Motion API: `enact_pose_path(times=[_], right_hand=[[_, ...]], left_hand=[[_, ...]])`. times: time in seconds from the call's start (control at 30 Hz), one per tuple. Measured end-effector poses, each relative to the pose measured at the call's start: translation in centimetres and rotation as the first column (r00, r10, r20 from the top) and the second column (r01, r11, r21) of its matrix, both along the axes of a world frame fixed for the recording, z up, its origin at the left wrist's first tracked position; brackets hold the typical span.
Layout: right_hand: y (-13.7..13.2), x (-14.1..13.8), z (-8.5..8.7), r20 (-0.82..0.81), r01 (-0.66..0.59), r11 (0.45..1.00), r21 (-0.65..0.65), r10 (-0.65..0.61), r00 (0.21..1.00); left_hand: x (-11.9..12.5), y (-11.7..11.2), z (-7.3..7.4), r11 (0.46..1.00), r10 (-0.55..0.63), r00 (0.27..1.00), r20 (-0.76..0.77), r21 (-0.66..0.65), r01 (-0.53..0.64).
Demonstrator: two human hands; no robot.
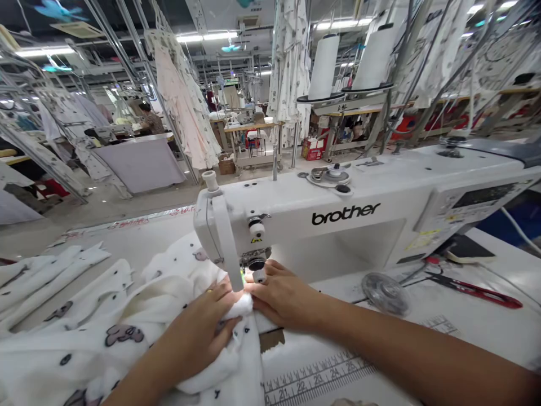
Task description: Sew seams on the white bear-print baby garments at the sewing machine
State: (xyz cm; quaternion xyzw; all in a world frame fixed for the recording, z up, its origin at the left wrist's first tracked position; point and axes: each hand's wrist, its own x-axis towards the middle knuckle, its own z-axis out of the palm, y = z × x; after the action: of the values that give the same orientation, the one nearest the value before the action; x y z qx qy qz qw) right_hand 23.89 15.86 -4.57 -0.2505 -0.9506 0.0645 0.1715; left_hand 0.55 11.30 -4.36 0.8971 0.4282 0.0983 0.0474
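Note:
A white sewing machine (291,217) marked "brother" stands across the middle, its lit needle area low at the left end. White fabric (169,321) with dark spots and greyish animal prints is bunched under and left of the machine head. My left hand (207,321) grips a fold of this fabric just left of the needle, thumb below and fingers on top. My right hand (283,293) lies close to the needle on the other side, fingers reaching behind the presser area. Its fingertips are partly hidden by the machine head, so what they pinch does not show.
At the right lie red-handled thread snips (477,288), a clear round plastic dish (385,293) and a dark flat object (470,249). A printed ruler (313,386) runs along the table's front. Thread cones (324,67) stand behind the machine; garments hang beyond.

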Motion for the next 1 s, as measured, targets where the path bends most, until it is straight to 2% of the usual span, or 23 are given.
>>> enact_pose_path(times=[0.13,0.3,0.37,0.47,0.57,0.63,0.73,0.83,0.9,1.0], right_hand=[[0.0,0.5,0.0,-0.022,-0.026,1.000,0.006,0.026,0.999],[-0.2,0.6,-0.1,-0.047,-0.013,1.000,0.019,0.014,0.999],[-0.2,0.7,-0.2,-0.054,-0.006,1.000,0.027,0.008,0.999],[0.0,1.0,-0.1,-0.048,-0.022,0.998,0.063,0.025,0.999],[0.3,1.2,0.2,-0.050,-0.112,0.982,0.149,0.121,0.991],[0.1,1.1,0.5,-0.030,-0.259,0.942,0.214,0.271,0.962],[-1.0,0.6,0.6,0.037,-0.485,0.821,0.302,0.498,0.866],[-2.7,-0.1,0.2,0.075,-0.531,0.739,0.414,0.554,0.829],[-3.6,-0.3,0.0,0.077,-0.496,0.728,0.474,0.527,0.847],[-4.0,-0.2,-0.2,0.046,-0.457,0.761,0.460,0.494,0.868]], left_hand=[[-0.2,0.0,-0.4,0.999,0.017,1.000,-0.006,-0.029,-0.017],[-0.7,0.3,-0.7,0.999,0.040,0.999,-0.003,-0.006,-0.040],[-0.9,0.3,-0.2,1.000,0.027,0.999,-0.026,0.003,-0.027],[-1.1,-0.4,1.4,0.999,-0.034,0.998,-0.048,0.037,0.036],[-0.9,-2.2,2.7,0.991,-0.078,0.996,-0.031,0.105,0.081],[-0.7,-3.7,2.7,0.984,-0.075,0.996,-0.049,0.157,0.081],[-0.8,-5.2,1.6,0.965,0.002,0.995,-0.100,0.260,0.024],[-1.6,-5.3,1.0,0.957,0.103,0.985,-0.135,0.283,-0.061],[-2.1,-4.7,2.0,0.949,0.193,0.972,-0.133,0.278,-0.150],[-1.8,-3.7,4.5,0.900,0.334,0.942,-0.033,0.307,-0.308]])
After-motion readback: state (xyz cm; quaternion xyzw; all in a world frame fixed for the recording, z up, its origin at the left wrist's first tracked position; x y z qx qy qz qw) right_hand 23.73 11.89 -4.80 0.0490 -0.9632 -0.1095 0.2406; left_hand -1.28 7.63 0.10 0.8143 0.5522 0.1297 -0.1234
